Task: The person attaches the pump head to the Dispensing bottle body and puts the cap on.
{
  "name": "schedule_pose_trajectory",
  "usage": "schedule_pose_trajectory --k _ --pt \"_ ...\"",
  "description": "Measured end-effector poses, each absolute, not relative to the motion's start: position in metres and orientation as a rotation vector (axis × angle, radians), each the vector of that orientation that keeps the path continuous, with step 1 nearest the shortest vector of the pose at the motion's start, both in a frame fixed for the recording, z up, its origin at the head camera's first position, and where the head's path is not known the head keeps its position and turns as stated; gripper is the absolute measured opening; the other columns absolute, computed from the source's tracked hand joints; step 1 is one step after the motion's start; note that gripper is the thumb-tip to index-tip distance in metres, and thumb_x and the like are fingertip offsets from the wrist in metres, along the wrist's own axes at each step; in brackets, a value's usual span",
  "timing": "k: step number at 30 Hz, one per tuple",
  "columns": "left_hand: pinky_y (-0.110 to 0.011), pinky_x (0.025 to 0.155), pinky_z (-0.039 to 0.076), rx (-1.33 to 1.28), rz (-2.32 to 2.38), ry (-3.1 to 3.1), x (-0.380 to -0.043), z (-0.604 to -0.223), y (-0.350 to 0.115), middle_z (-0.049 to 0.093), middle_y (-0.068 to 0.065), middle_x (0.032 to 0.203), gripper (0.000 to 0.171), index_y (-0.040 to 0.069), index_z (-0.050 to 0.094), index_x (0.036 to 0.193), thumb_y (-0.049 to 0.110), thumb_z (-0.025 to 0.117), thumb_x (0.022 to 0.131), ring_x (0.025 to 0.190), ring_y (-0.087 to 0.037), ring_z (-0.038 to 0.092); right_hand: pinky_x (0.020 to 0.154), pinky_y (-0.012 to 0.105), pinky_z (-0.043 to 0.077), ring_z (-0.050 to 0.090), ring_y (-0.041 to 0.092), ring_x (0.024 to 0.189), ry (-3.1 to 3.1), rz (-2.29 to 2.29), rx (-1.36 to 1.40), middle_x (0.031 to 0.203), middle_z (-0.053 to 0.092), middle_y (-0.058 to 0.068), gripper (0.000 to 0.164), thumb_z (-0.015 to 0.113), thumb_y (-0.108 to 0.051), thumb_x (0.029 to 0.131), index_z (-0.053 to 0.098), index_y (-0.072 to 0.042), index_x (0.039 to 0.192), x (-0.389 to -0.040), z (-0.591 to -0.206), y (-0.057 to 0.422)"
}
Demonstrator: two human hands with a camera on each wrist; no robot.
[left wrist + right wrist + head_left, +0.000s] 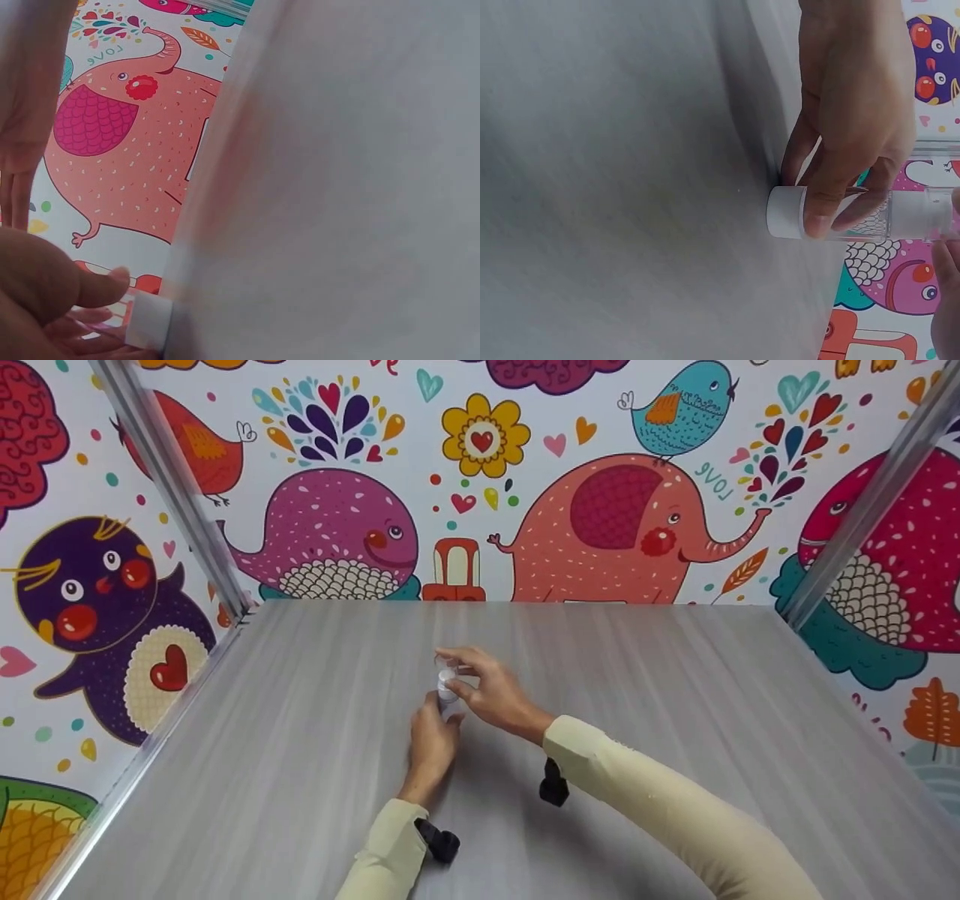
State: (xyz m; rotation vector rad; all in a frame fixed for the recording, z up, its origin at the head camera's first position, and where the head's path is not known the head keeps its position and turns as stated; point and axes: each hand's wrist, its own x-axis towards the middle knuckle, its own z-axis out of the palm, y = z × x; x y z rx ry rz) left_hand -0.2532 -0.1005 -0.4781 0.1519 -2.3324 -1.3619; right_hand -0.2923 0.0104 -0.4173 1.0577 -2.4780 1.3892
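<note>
A small clear bottle [871, 225] with a white base and a white collar is held between the two hands above the table. In the right wrist view it lies sideways across the picture. My left hand [435, 736] grips its clear body near the white base [148, 321], thumb on one side and fingers on the other. At the other end, thumb and fingers of my right hand [496, 691] pinch the clear cap [937, 214] beside the white collar. Part of the body is hidden behind the left fingers.
Beneath the hands spreads a grey wood-grain table [300, 750]. Metal posts [172, 487] rise at its far corners, and a wall printed with cartoon animals [465, 487] stands behind. A black wrist-camera mount [439, 841] hangs from the left sleeve, another [553, 784] from the right.
</note>
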Motion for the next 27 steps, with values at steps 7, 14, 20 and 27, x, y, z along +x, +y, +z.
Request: schedule_pose_trajectory --k 7,14,20,27 --pt "-0.048 0.078 0.047 0.136 -1.333 -2.334 -0.253 -0.480 -0.101 0.065 -0.025 0.096 0.029 -0.009 0.058 0.101 -0.001 0.068 0.075 0.090 -0.037 0.062 0.095 0.032 0.045 0.054 0.010 0.112 -2.487 1.383 1.098 0.125 0.055 -0.001 0.050 0.062 -0.009 0.085 0.049 -0.025 0.131 -0.294 -0.426 0.010" --pt "-0.045 0.081 0.048 0.201 -1.290 -2.404 -0.254 -0.478 -0.100 0.066 -0.021 0.101 0.027 -0.002 0.058 0.102 0.004 0.068 0.078 0.096 -0.033 0.063 0.093 0.035 0.046 0.055 0.014 0.112 -2.513 1.361 1.110 0.123 0.054 0.001 0.050 0.063 -0.009 0.084 0.049 -0.022 0.131 -0.297 -0.433 0.012" --pt "-0.045 0.082 0.048 0.220 -1.294 -2.408 -0.254 -0.476 -0.100 0.066 -0.022 0.101 0.026 -0.003 0.059 0.101 0.005 0.069 0.078 0.097 -0.034 0.062 0.093 0.039 0.046 0.056 0.014 0.111 -2.531 1.361 1.112 0.123 0.054 0.001 0.050 0.064 -0.010 0.084 0.049 -0.024 0.130 -0.298 -0.433 0.013" --pt "-0.046 0.084 0.047 0.223 -1.318 -2.415 -0.254 -0.477 -0.100 0.065 -0.024 0.103 0.029 -0.005 0.058 0.103 0.005 0.068 0.078 0.100 -0.036 0.062 0.092 0.030 0.047 0.056 0.011 0.112 -2.553 1.219 1.165 0.123 0.054 0.001 0.052 0.064 -0.011 0.084 0.047 -0.022 0.132 -0.298 -0.431 0.014"
